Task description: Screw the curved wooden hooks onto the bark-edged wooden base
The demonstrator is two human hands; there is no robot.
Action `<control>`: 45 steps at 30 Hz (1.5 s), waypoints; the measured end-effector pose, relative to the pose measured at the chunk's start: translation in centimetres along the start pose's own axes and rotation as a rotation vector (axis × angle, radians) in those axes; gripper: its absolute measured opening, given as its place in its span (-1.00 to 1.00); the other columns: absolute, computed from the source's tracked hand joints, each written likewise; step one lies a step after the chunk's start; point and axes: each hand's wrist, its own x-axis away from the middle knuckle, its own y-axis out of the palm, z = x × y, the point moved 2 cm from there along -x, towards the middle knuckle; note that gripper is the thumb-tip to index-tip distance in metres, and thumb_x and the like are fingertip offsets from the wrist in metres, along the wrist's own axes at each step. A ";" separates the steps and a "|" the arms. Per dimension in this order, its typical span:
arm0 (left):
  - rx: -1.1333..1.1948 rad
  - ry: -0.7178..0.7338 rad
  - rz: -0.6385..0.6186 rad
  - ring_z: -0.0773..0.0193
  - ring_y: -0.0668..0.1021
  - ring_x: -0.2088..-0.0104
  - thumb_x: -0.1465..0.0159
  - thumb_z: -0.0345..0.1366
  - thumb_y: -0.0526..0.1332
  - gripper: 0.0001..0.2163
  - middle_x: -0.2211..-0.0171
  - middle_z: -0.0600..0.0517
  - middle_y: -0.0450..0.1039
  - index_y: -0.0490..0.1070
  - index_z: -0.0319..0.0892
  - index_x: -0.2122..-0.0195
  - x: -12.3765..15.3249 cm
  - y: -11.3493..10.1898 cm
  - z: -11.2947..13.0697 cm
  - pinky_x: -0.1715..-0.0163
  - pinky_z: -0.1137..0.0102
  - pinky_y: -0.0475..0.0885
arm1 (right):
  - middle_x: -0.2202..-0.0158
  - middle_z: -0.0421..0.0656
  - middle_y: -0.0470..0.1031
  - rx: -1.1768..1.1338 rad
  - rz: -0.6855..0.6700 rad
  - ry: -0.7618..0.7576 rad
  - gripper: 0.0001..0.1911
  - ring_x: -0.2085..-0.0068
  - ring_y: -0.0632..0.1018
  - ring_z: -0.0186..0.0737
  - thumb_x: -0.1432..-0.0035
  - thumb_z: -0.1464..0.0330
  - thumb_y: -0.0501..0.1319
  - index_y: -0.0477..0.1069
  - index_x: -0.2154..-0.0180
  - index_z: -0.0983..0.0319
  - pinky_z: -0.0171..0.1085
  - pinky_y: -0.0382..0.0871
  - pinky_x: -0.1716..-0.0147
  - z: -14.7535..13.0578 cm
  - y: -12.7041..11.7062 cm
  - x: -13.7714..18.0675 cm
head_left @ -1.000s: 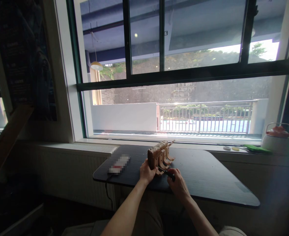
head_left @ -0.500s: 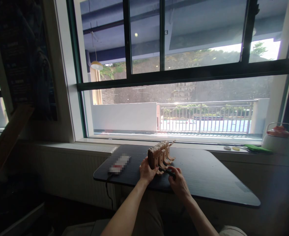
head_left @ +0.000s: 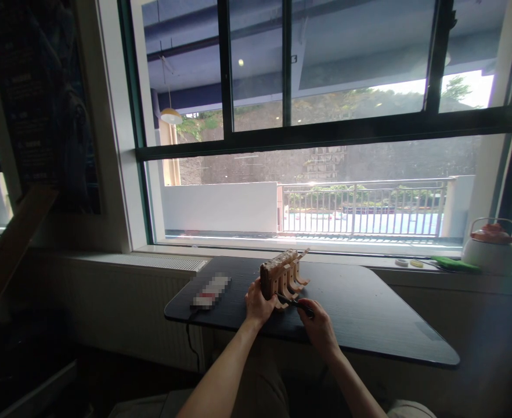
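On the dark table stands a wooden hook rack (head_left: 284, 273), a rough, bark-like block with a row of pale curved hooks along its right side. My left hand (head_left: 258, 303) is closed around the near end of the block and steadies it. In my right hand (head_left: 319, 322) is a screwdriver (head_left: 297, 303) with a dark handle, its shaft slanting up and left to the base of the nearest hook. The fingers of my right hand wrap the handle. The very tip is too small to make out beside my left thumb.
The black tabletop (head_left: 369, 313) has rounded corners. A blurred-out flat object (head_left: 212, 291) with a cable lies at its left. On the window sill at right are a white jug (head_left: 489, 252) with a red lid, a green cloth-like item (head_left: 454, 264) and small round pieces.
My right hand has shifted slightly and the screwdriver's handle sits at a slightly different angle. My left hand and the hook rack keep their place on the table.
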 end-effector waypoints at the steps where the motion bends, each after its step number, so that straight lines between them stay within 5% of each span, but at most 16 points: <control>1: 0.000 -0.002 0.000 0.10 0.42 0.01 -0.03 -0.30 0.26 -0.50 0.10 -0.04 0.40 0.23 -0.13 -0.03 0.0 -0.1 0.0 0.04 0.25 0.30 | 0.25 -0.11 0.48 -0.002 0.000 -0.004 -0.77 0.23 0.51 -0.14 -0.05 0.32 0.13 0.47 0.24 0.21 -0.18 0.40 0.21 -0.1 0.0 0.0; 9: -0.007 -0.006 -0.014 0.09 0.41 -0.01 -0.03 -0.29 0.27 -0.50 0.09 -0.03 0.40 0.23 -0.11 -0.03 -0.1 -0.2 0.2 0.02 0.22 0.28 | 0.23 -0.11 0.50 -0.082 0.026 0.008 -0.71 0.26 0.53 -0.16 -0.02 0.34 0.14 0.45 0.17 0.19 -0.22 0.43 0.26 -0.5 -0.5 0.0; 15: -0.008 -0.013 -0.009 0.09 0.41 -0.02 -0.05 -0.28 0.26 -0.49 0.07 -0.04 0.40 0.22 -0.12 -0.05 -0.2 0.1 -0.2 0.02 0.23 0.29 | 0.45 -0.19 0.53 -0.140 -0.049 0.172 -0.73 0.46 0.53 -0.18 -0.06 0.22 0.14 0.40 0.21 0.20 -0.21 0.41 0.38 -0.1 -0.2 0.2; 22: -0.025 -0.010 -0.026 0.10 0.42 0.00 -0.04 -0.27 0.26 -0.50 0.11 -0.02 0.41 0.24 -0.09 -0.03 -0.2 -0.2 0.0 0.01 0.23 0.29 | 0.24 -0.08 0.49 -0.054 0.023 -0.032 -0.79 0.20 0.52 -0.13 -0.03 0.32 0.14 0.44 0.26 0.20 -0.18 0.38 0.16 -0.9 -0.5 -0.1; 31: -0.004 -0.012 -0.020 0.10 0.42 -0.01 -0.03 -0.28 0.27 -0.50 0.08 -0.03 0.40 0.23 -0.10 -0.03 -0.1 -0.1 -0.1 0.01 0.23 0.30 | 0.48 -0.17 0.51 -0.090 -0.108 0.190 -0.68 0.45 0.53 -0.15 -0.10 0.17 0.10 0.42 0.20 0.22 -0.18 0.41 0.36 -0.5 -0.3 0.2; 38: 0.000 -0.021 -0.023 0.12 0.45 0.02 -0.02 -0.28 0.28 -0.50 0.11 -0.02 0.41 0.24 -0.08 -0.02 -0.1 -0.3 0.1 0.04 0.25 0.32 | 0.20 -0.10 0.45 -0.011 0.002 -0.034 -0.77 0.19 0.51 -0.15 0.00 0.36 0.12 0.45 0.26 0.19 -0.20 0.38 0.15 -1.0 -0.4 -0.1; 45: 0.011 -0.020 -0.035 0.12 0.44 0.01 -0.04 -0.28 0.28 -0.51 0.10 -0.02 0.40 0.22 -0.08 -0.02 0.0 -0.3 0.1 0.04 0.25 0.32 | 0.28 -0.12 0.51 -0.026 0.033 0.022 -0.79 0.22 0.52 -0.11 -0.01 0.31 0.14 0.43 0.27 0.19 -0.16 0.40 0.19 -0.8 -0.6 0.1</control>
